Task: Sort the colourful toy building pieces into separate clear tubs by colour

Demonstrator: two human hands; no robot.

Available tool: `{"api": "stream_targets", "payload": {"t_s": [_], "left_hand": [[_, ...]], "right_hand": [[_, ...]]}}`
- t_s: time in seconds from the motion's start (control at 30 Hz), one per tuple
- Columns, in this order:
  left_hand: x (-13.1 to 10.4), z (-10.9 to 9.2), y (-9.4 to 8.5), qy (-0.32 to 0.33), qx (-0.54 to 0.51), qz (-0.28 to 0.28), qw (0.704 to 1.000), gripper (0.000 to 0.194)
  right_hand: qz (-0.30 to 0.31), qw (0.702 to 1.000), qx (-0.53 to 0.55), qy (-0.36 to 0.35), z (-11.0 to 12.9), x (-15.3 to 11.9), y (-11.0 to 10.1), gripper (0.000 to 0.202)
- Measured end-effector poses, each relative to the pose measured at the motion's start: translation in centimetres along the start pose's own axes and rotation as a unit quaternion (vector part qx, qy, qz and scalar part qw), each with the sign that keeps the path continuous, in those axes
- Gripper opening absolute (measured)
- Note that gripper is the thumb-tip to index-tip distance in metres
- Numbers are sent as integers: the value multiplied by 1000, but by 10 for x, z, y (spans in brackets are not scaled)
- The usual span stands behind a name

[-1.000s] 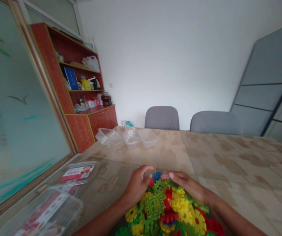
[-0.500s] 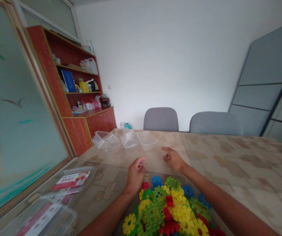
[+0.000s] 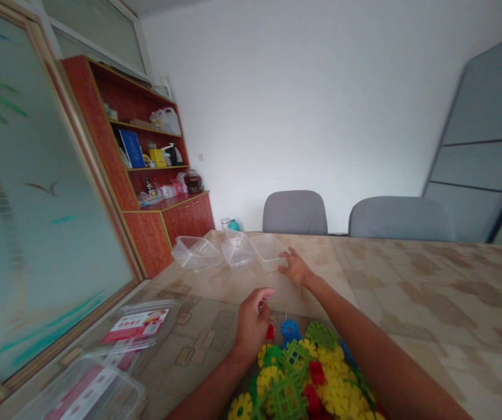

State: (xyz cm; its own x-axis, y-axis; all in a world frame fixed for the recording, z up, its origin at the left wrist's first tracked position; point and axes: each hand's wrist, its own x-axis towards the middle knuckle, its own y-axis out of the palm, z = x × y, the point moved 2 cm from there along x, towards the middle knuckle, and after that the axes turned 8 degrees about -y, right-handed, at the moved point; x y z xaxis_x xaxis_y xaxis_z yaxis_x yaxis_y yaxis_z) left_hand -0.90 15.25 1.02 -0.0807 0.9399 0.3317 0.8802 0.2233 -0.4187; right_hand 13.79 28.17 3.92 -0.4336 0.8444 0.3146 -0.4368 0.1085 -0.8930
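My right hand [image 3: 295, 268] is at the right edge of a clear plastic container [image 3: 266, 249], its fingers apart around the rim. Two more clear containers stand to the left, a tilted one [image 3: 237, 248] and another [image 3: 196, 252] at the far left of the row. My left hand [image 3: 254, 321] hovers just left of the pile, fingers curled but apart, with nothing seen in it. Below the hands lies a heap of plastic pieces: yellow flower-shaped ones [image 3: 336, 382], green lattice ones [image 3: 286, 396], red ones [image 3: 316, 372] and blue ones [image 3: 290, 329].
Clear packs with red and white labels [image 3: 139, 326] lie at the left of the patterned table [image 3: 412, 291], with a clear lid or box [image 3: 88, 391] nearer. Two grey chairs [image 3: 295, 212] stand behind the table. A red-brown cabinet [image 3: 185, 216] is at the back left.
My right hand has moved forward and left to the rightmost container. The view has shifted slightly, and my left hand stays near the pile.
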Motion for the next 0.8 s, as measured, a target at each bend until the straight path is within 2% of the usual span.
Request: {"api": "stream_targets", "payload": {"t_s": [0.17,0.37,0.43,0.5,0.6,0.7,0.8], "left_hand": [[0,1,-1,8,2,-12,1000,38],[0,2,0,27,6,-12,1000,37],[1,3,2,37,8,-11,999,38],[2,3,4,48,11,-13,999,41],[2,5,5,59,17,-16,998,43],[1,7,4,63,24,-18,998,40],[-2,7,2,68,32,-16,997,39]], "right_hand": [[-1,1000,-15,-2,-6,-5,-5,30],[-24,996,-70,43,-36,-29,-46,26],[-41,993,-96,57,-36,-36,-58,25],[-51,990,-117,53,-26,-40,-64,25],[-45,989,-142,5,6,-42,-59,31],[-7,985,-168,-47,34,-43,-44,31],[34,979,-195,-56,43,-46,-36,23]]}}
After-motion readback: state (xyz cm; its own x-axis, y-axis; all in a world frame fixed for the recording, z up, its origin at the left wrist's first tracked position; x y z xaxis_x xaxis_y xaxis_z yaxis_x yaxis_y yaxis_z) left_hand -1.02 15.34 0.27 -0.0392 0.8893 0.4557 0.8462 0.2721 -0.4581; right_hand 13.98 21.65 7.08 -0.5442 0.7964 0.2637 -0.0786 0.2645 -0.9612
